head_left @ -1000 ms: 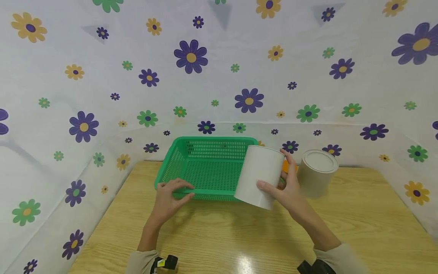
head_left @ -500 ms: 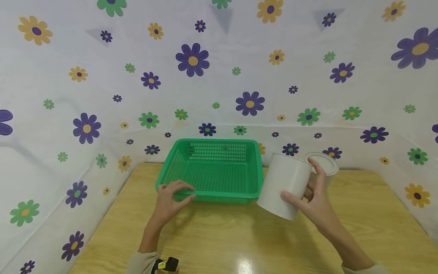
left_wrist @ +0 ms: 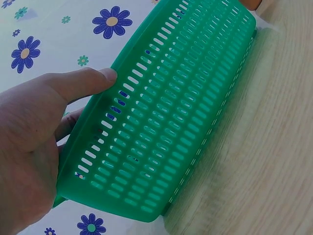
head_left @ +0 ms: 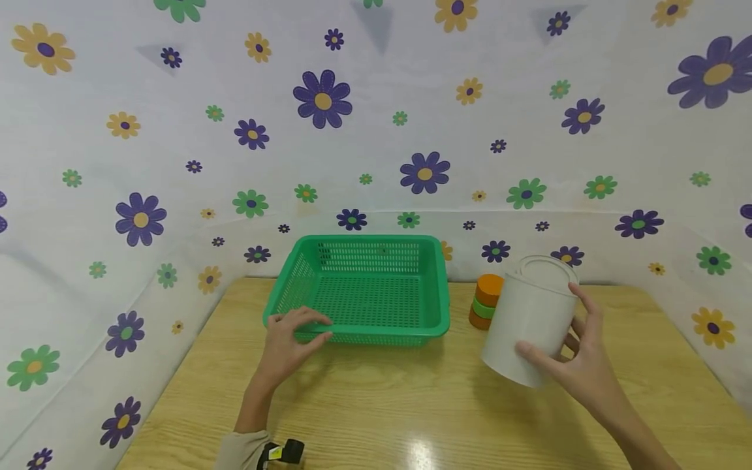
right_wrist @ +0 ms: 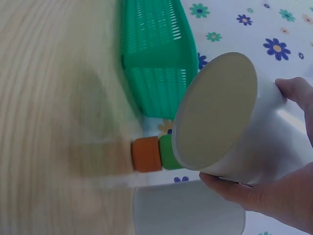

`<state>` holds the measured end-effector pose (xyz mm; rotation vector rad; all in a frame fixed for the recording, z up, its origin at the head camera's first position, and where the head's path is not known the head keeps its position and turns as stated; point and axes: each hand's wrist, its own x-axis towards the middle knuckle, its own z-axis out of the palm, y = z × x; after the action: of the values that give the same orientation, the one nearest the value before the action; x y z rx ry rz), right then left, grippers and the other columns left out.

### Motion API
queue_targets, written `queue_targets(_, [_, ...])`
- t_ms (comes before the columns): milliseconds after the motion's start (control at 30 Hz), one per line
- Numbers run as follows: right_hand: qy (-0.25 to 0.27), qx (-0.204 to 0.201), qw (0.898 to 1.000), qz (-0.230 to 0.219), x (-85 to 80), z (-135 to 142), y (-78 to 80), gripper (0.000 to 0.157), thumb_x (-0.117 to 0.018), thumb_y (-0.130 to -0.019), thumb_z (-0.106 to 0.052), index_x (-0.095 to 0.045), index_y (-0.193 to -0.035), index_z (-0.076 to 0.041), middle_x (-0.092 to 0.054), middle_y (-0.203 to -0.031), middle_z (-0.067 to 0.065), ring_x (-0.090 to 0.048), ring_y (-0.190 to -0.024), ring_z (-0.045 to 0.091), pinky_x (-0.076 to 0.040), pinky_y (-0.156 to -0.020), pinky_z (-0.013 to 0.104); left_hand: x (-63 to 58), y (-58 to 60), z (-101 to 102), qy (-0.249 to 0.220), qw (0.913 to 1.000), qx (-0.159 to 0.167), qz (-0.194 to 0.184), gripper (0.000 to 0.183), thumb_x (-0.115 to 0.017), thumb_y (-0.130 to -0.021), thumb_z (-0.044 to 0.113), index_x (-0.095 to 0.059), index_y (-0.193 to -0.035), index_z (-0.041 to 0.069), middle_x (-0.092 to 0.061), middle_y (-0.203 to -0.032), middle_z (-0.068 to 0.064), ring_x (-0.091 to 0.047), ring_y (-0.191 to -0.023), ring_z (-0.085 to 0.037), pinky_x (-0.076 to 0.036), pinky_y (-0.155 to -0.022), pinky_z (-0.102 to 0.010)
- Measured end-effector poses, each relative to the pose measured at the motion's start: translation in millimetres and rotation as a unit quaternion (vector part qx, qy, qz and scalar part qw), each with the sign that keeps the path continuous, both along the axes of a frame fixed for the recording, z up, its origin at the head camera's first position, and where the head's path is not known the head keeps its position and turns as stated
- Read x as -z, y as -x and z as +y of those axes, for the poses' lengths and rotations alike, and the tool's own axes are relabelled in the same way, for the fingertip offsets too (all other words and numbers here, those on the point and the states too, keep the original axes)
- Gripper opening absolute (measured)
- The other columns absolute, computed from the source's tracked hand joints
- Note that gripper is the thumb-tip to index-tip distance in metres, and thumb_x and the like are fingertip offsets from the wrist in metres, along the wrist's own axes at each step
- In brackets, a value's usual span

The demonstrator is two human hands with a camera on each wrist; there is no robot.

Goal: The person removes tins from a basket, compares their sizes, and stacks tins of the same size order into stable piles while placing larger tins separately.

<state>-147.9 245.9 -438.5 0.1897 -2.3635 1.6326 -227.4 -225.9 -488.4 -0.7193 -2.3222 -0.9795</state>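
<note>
My right hand holds a plain white can tilted above the table, thumb on the near side and fingers round the right side. In the right wrist view the can's round pale end faces the camera. A second white can stands behind it, mostly hidden in the head view. My left hand grips the front rim of a green plastic basket near its left corner. In the left wrist view the thumb lies on one side of the rim, with fingers behind it. Nothing shows inside the basket.
A stack of round orange and green pieces stands between the basket and the cans, partly covered by the held can. The wooden table meets a white flower-printed cloth at the back and sides.
My right hand has carried the white can rightward, away from over the basket's right front corner, to in front of the second can. The stack has come into view. The left hand stays put.
</note>
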Motion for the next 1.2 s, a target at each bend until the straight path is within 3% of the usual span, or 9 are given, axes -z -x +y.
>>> queue_targets(233, [-0.044,0.034,0.998,0.026,13.0,12,-4.6,0.122,-0.085,-0.081,0.000,0.001,-0.162,-0.030,-0.034,-0.147,0.032,-0.051,-0.114,0.053,-0.058,-0.074,0.040,-1.2,0.3,1,-0.001,1.0000,0.001,0.001,0.022,-0.087,-0.082,0.015,-0.077,-0.101,0.022,-0.073,-0.103,0.008,-0.064,-0.100,-0.021,-0.020,-0.084,-0.048])
queue_targets(467, [-0.079,0.045,0.995,0.035,21.9,22,-11.4,0.122,-0.089,-0.078,-0.002,-0.003,-0.162,-0.025,-0.037,-0.142,0.035,-0.050,-0.112,0.062,-0.055,-0.070,0.064,-0.1,1.4,2,0.002,1.0000,0.001,0.007,0.023,-0.087,-0.082,0.013,-0.077,-0.101,0.022,-0.073,-0.102,0.007,-0.065,-0.099,-0.020,-0.021,-0.085,-0.048])
queue_targets(800, [-0.136,0.058,0.987,0.067,36.6,34,-12.8,0.121,-0.094,-0.068,-0.002,-0.015,-0.160,-0.014,-0.038,-0.144,0.035,-0.053,-0.105,0.065,-0.053,-0.062,0.065,-0.5,1.1,2,0.003,1.0000,-0.001,0.006,0.021,-0.086,-0.082,0.015,-0.077,-0.100,0.019,-0.073,-0.102,0.008,-0.065,-0.100,-0.021,-0.021,-0.085,-0.049])
queue_targets(933, [-0.159,0.064,0.982,0.074,43.7,37,-14.6,0.122,-0.096,-0.066,-0.003,-0.018,-0.159,-0.011,-0.037,-0.146,0.034,-0.054,-0.102,0.064,-0.052,-0.064,0.063,0.1,0.6,1,0.005,1.0000,-0.003,0.002,0.020,-0.086,-0.083,0.016,-0.077,-0.101,0.019,-0.073,-0.102,0.008,-0.064,-0.100,-0.020,-0.021,-0.085,-0.049])
queue_targets(1200, [-0.174,0.081,0.978,0.077,44.8,41,-16.5,0.122,-0.096,-0.065,-0.003,-0.017,-0.158,-0.009,-0.035,-0.147,0.036,-0.051,-0.107,0.062,-0.045,-0.075,0.078,-0.9,-1.4,1,0.004,1.0000,-0.005,-0.004,0.021,-0.086,-0.083,0.017,-0.077,-0.101,0.020,-0.073,-0.104,0.007,-0.064,-0.102,-0.021,-0.021,-0.085,-0.049])
